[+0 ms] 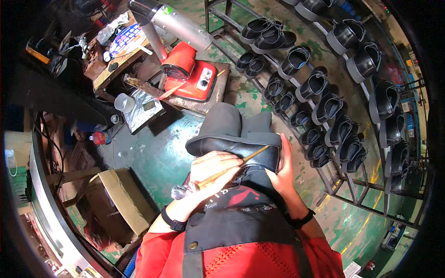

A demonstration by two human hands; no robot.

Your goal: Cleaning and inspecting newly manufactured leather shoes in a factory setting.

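A black leather shoe [211, 144] lies on its side in front of my chest, toe to the left. My right hand [283, 169] is closed around its heel end, thumb near the opening. In my left hand [215, 172], which lies against the shoe's upper, is a thin wooden stick [250, 156]. Its tip meets the shoe beside the sole edge near the heel; a greyish wrapped lump [184, 190] is at its other end. Two dark grey rounded shapes [221, 121] rise beyond the sole edge, and I cannot tell whether they belong to the shoe.
Metal racks with several black lace-up shoes [314, 85] stand to the right. Ahead, a red machine [190, 76] with a silver tube [181, 25] rests on a worn bench. A small table with a white cup [123, 103] and a cardboard box [125, 199] are on the left.
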